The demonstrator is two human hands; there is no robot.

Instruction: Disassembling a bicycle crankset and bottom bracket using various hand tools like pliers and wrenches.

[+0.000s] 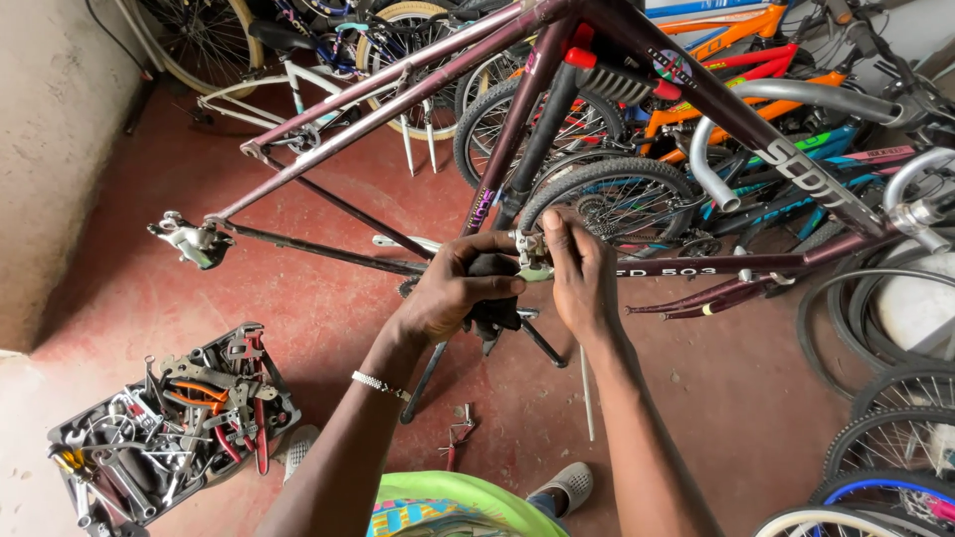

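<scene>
A maroon bicycle frame without wheels is clamped upside down on a black repair stand. My left hand grips the bottom bracket area of the frame, fingers curled over a dark part. My right hand pinches a small silver metal fitting with a pale green piece just beside the left hand's fingertips. A silver bracelet sits on my left wrist. The rear derailleur hangs at the frame's left end.
An open tool tray full of wrenches and pliers lies on the red floor at lower left. Red-handled pliers lie under the stand. Several bicycles and loose wheels crowd the back and right. A concrete wall stands left.
</scene>
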